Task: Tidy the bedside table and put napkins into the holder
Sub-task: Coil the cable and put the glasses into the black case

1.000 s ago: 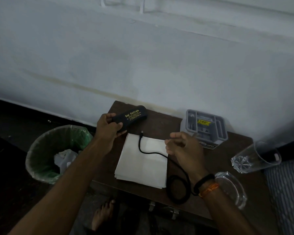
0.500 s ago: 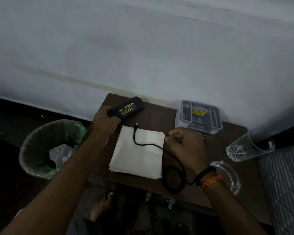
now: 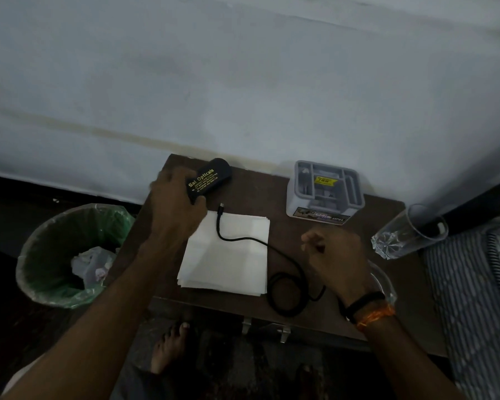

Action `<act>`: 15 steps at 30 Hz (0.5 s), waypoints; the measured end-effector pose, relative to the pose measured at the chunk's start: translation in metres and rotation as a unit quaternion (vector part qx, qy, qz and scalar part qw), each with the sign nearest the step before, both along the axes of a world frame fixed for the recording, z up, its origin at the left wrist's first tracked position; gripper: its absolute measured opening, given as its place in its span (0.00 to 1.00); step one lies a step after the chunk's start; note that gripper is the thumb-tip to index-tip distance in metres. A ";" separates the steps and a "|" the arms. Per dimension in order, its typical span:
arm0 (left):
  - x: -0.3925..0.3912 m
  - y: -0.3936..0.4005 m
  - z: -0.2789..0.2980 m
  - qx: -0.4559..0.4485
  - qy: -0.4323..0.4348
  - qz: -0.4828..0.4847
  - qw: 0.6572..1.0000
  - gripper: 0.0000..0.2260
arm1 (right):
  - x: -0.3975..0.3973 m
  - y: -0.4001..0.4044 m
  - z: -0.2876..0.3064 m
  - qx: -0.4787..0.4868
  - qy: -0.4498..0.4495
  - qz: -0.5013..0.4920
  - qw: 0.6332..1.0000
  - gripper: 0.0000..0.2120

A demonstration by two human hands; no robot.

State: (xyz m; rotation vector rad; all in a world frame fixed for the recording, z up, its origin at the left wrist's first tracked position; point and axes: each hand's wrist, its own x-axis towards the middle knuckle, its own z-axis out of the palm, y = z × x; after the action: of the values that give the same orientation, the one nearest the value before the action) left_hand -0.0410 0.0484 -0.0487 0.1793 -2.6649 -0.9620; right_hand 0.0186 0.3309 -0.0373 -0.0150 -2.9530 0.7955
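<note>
Head view: I see the left hand [image 3: 176, 202] gripping the near end of a black oblong spectacle case with gold lettering [image 3: 208, 180] on the dark wooden bedside table [image 3: 257, 194]. The right hand [image 3: 337, 256] hovers with fingers curled, holding nothing that I can make out. Between the two hands lies a flat stack of white paper napkins [image 3: 228, 255], a black cable [image 3: 283, 272] trailing across it. Beyond the right hand stands the grey plastic holder [image 3: 325, 190]; a clear drinking glass [image 3: 407, 232] lies just right of that hand.
</note>
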 end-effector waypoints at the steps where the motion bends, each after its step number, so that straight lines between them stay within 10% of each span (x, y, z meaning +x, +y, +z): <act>1: 0.002 0.004 0.002 -0.004 0.019 -0.084 0.996 0.19 | 0.002 0.003 0.000 0.006 0.000 0.002 1.000 0.05; 6: 0.010 0.021 0.000 -0.132 -0.208 -0.308 0.919 0.22 | 0.003 0.005 0.002 0.007 0.013 0.028 0.999 0.05; 15: 0.008 0.033 -0.002 -0.178 -0.164 -0.297 0.924 0.06 | 0.002 -0.003 0.002 0.023 0.043 0.085 0.995 0.05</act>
State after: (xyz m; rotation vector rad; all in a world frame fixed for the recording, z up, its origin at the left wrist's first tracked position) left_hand -0.0331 0.0815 -0.0507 -0.6371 -3.2266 -0.6009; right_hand 0.0210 0.3283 -0.0357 0.2710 -2.9197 0.7258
